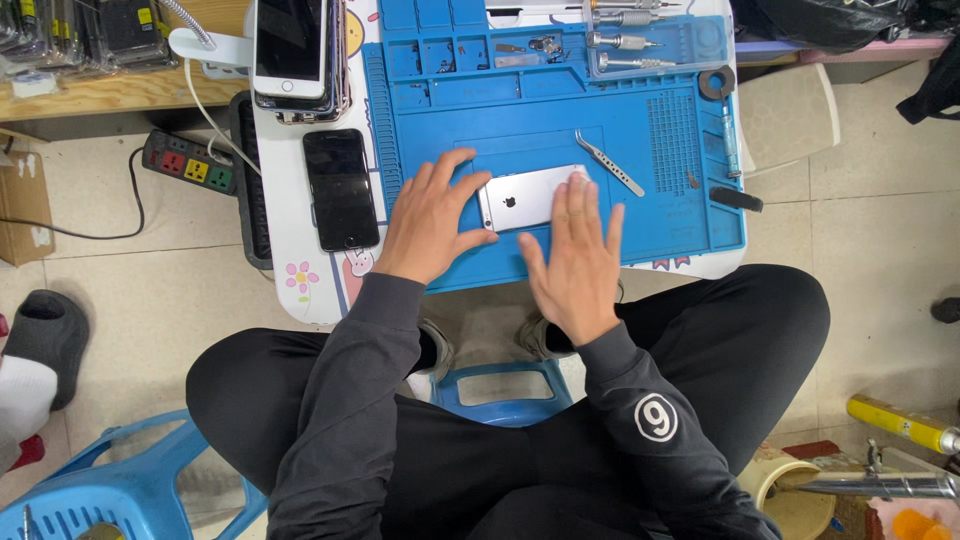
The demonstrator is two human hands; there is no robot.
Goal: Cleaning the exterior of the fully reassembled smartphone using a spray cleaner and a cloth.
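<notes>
The phone (527,197) under the hands is silver, on a bright blue mat (660,215). Left of it lies a black phone (341,188) on a white table (290,250) printed with pink flowers. Far left, a black power strip (190,164) shows red, yellow and green sockets. The sleeves (350,420) are dark grey; near left, the stool (110,495) is light blue.
</notes>
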